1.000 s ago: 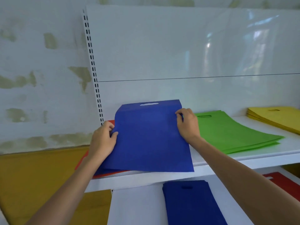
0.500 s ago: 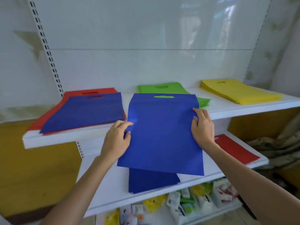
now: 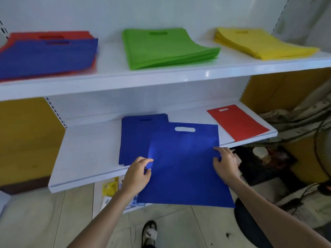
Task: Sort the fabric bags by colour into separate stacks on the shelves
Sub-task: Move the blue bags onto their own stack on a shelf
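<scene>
I hold a blue fabric bag (image 3: 184, 165) flat over the front edge of the lower shelf (image 3: 86, 158). My left hand (image 3: 137, 176) pinches its left edge and my right hand (image 3: 225, 163) pinches its right edge. Under its far part lies a stack of blue bags (image 3: 136, 138) on the lower shelf. A single red bag (image 3: 236, 122) lies at that shelf's right end. On the upper shelf (image 3: 161, 76) a blue bag (image 3: 48, 56) lies on a red stack (image 3: 50, 34) at the left, with a green stack (image 3: 164, 47) in the middle and a yellow stack (image 3: 259, 43) at the right.
Small packets (image 3: 110, 188) sit on a bottom shelf below my left hand. A fan (image 3: 322, 151) and a cup (image 3: 260, 153) stand on the floor at the right. My shoe (image 3: 149, 233) shows on the tiled floor. Yellow wall panels (image 3: 26, 140) flank the shelves.
The blue bag has come down from the upper shelf's left pile to the lower shelf, over the blue stack. Both hands kept their hold on its edges, and my view dropped lower.
</scene>
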Tool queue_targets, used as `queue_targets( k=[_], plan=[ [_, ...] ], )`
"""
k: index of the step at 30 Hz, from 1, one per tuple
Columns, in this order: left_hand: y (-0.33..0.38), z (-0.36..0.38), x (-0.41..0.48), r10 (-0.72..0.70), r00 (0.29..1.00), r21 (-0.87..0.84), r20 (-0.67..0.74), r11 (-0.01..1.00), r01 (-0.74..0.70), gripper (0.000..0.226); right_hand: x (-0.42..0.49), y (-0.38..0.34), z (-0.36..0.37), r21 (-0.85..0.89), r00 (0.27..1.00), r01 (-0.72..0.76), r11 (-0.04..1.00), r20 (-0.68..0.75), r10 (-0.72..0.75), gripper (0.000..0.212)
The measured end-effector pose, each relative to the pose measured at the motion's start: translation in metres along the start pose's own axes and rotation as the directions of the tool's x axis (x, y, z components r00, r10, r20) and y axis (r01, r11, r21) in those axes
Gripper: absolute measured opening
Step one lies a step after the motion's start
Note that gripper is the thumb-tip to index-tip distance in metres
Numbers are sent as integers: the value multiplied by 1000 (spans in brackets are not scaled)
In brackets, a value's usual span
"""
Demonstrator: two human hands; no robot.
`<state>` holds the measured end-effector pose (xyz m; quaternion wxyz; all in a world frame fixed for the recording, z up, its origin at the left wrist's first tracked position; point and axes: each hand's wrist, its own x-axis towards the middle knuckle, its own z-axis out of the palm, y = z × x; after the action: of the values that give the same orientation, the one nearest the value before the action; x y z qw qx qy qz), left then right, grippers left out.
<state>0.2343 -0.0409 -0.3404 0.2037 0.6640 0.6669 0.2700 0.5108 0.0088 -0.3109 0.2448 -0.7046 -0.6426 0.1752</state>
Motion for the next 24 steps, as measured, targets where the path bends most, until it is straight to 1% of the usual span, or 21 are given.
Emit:
queue_targets(
  k=[2, 4, 6, 9, 11, 13, 15, 18, 20, 21, 22, 23, 24],
  plan=[
    [-13, 8, 4, -58, 998, -30, -15, 998, 58, 31, 8, 5, 21, 39, 1000, 8, 999, 14, -9, 35],
    [-28, 12, 12, -110, 992, -58, -60, 993, 106, 26, 18, 4, 44, 58, 1000, 17, 998, 12, -18, 31],
    [-45, 13, 25, -117, 987, -55, -107, 992, 111, 21, 32, -2, 66, 66, 999, 36, 997, 14, -37, 31],
    [-71, 11, 46, -117, 981, -37, -155, 993, 112, 19, 57, -18, 98, 39, 996, 75, 996, 38, -77, 35],
    [-89, 9, 64, -136, 976, -31, -168, 991, 133, 22, 80, -30, 119, 29, 989, 112, 993, 98, -114, 42],
    [-110, 8, 83, -154, 977, 9, -147, 988, 157, 29, 104, -43, 142, 43, 978, 142, 989, 150, -147, 46],
    [-133, 11, 102, -175, 978, 61, -109, 981, 183, 35, 127, -54, 167, 67, 971, 176, 982, 151, -184, 45],
    [-159, 16, 122, -238, 969, 125, -62, 962, 244, 39, 157, -67, 200, 62, 969, 187, 980, 151, -194, 40],
    [-168, 20, 133, -269, 962, 189, -46, 943, 272, 42, 173, -73, 219, -9, 962, 222, 975, 165, -218, 35],
    [-171, 21, 139, -283, 958, 223, -35, 933, 284, 43, 181, -73, 227, -110, 954, 251, 962, 197, -226, 35],
    [-174, 22, 144, -304, 953, 250, -21, 921, 299, 45, 187, -72, 235, -243, 942, 278, 929, 258, -214, 38],
    [-175, 22, 150, -328, 945, 271, -2, 909, 316, 46, 192, -72, 240, -369, 927, 299, 880, 330, -177, 42],
    [-176, 22, 154, -353, 935, 288, 21, 898, 333, 46, 194, -72, 242, -456, 914, 306, 836, 387, -124, 45]
  ],
)
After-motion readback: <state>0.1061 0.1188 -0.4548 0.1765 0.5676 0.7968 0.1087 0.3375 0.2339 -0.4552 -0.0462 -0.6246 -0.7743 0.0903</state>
